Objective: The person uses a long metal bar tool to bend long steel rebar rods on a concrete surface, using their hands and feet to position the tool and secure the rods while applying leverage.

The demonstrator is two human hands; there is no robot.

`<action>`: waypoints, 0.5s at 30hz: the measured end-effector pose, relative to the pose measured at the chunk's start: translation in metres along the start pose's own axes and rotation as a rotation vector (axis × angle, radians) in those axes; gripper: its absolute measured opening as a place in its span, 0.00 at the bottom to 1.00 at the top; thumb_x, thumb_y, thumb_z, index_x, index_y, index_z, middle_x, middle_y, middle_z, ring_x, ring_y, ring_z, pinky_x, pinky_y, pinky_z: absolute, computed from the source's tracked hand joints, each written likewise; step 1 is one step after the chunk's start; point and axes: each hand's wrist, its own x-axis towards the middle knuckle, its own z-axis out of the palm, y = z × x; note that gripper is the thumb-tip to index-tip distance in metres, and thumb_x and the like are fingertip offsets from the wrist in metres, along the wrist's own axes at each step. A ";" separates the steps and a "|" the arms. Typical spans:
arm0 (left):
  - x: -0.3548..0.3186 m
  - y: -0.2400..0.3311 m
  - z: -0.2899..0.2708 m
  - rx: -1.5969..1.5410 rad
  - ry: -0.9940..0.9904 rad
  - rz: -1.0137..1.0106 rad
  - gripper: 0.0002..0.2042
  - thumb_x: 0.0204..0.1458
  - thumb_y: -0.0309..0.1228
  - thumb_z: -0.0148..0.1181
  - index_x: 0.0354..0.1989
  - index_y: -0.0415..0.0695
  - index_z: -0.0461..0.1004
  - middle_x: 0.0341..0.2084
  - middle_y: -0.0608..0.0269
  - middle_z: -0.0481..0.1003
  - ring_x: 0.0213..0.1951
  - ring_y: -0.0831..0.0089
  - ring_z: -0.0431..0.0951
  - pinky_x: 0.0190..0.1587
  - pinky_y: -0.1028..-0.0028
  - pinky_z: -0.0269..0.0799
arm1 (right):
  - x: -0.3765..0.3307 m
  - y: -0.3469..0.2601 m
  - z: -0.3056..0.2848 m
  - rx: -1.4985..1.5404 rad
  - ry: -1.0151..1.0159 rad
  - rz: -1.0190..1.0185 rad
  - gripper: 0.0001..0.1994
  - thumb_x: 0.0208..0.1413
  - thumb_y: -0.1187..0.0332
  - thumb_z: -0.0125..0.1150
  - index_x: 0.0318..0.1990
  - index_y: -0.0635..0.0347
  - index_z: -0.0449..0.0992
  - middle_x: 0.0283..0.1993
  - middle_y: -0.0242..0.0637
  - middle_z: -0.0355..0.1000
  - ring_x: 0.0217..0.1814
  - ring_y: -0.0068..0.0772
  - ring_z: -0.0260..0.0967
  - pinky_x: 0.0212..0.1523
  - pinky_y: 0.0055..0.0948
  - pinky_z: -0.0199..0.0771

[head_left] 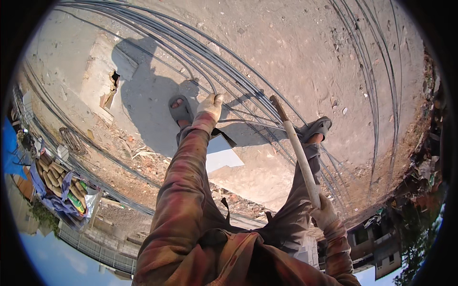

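My left hand [211, 106], in a pale glove, is closed round a grey steel rod in front of my left foot. That steel rod [206, 78] curves in from the far left to my fist. My right hand [326, 213], also pale-gloved, grips the lower end of a long tool [301, 159] with a pale, pole-like shaft and a rusty brown head. The tool slants up and left, its head over the rods beside my right foot. A thin rod [253, 122] runs between my left hand and the shaft near the head; whether they touch, I cannot tell.
A bundle of long steel rods [157, 26] crosses the ground between my sandalled feet. More rods [374, 90] lie at right and at left. A broken hole [110, 88] opens at far left. A white board [222, 153] lies between my legs; filled sacks [59, 183] are heaped at left.
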 end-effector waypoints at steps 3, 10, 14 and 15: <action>-0.016 0.033 -0.009 -0.090 0.097 0.131 0.24 0.57 0.54 0.46 0.39 0.42 0.74 0.31 0.48 0.77 0.36 0.48 0.76 0.39 0.60 0.71 | -0.011 0.008 -0.011 0.110 -0.074 0.149 0.18 0.43 0.76 0.57 0.45 0.65 0.66 0.24 0.37 0.67 0.18 0.23 0.65 0.18 0.24 0.68; -0.001 0.090 0.007 -0.965 -0.095 -0.504 0.21 0.53 0.54 0.57 0.23 0.47 0.71 0.14 0.73 0.64 0.14 0.78 0.59 0.17 0.73 0.53 | -0.006 0.021 -0.041 0.284 -0.043 0.141 0.16 0.45 0.76 0.54 0.44 0.62 0.62 0.24 0.34 0.67 0.15 0.23 0.64 0.13 0.24 0.68; 0.035 0.098 0.023 -0.957 -0.258 -0.375 0.18 0.53 0.50 0.57 0.25 0.46 0.71 0.13 0.68 0.67 0.14 0.74 0.64 0.16 0.71 0.57 | 0.001 0.011 -0.048 0.273 -0.036 0.134 0.17 0.44 0.78 0.51 0.45 0.62 0.64 0.24 0.35 0.67 0.13 0.26 0.62 0.11 0.27 0.63; 0.033 0.090 0.025 -0.941 -0.333 -0.307 0.16 0.54 0.47 0.57 0.26 0.46 0.71 0.13 0.67 0.67 0.14 0.74 0.66 0.16 0.71 0.61 | -0.004 0.007 -0.045 0.286 0.003 0.132 0.18 0.45 0.79 0.51 0.47 0.62 0.63 0.23 0.35 0.67 0.12 0.26 0.62 0.10 0.28 0.62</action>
